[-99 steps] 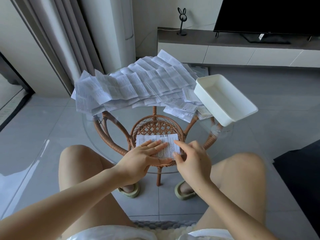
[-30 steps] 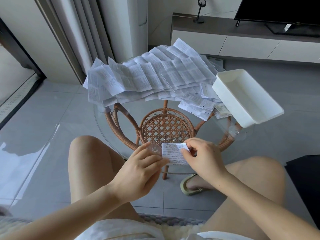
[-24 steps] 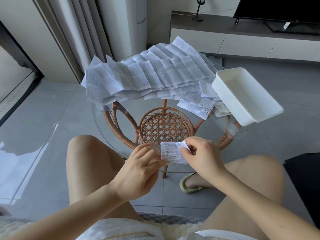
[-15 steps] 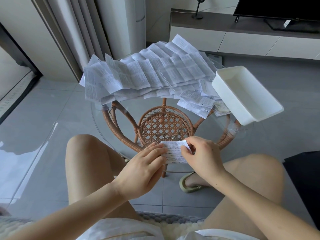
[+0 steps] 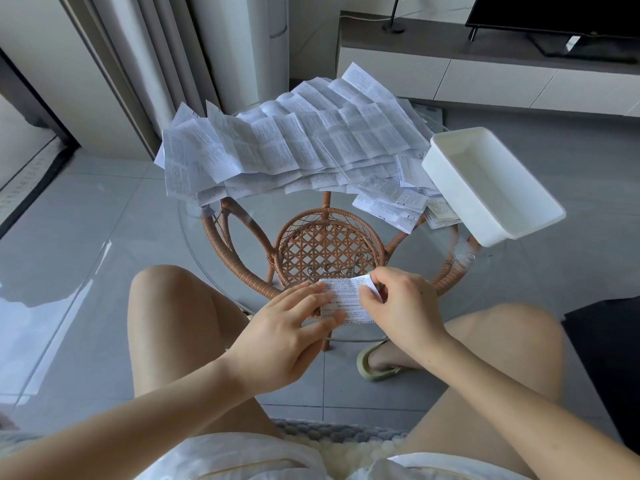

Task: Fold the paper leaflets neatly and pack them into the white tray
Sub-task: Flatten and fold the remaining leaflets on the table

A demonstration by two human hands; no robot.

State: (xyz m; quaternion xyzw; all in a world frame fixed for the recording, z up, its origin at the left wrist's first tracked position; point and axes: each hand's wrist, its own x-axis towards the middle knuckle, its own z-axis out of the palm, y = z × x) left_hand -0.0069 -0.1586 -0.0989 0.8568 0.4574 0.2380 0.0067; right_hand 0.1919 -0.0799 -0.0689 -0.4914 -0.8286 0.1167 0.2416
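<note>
Head view, lower centre of frame: pressed flat on the round glass-topped rattan bench (image 5: 298,209) by the straight-fingered left grip (image 5: 287,327) and pinched at its lifted right flap by the right grip (image 5: 398,306), small white printed paper leaflet (image 5: 346,303), judged feather-light, limp, crease-prone, best taken by its edges, well apart from the white rectangular plastic tray (image 5: 453,199) at right.

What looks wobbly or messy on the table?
The white tray sits at the right edge of the glass table and seems to hang over it, so it might tip. The heap of open leaflets also spills past the left edge.
</note>
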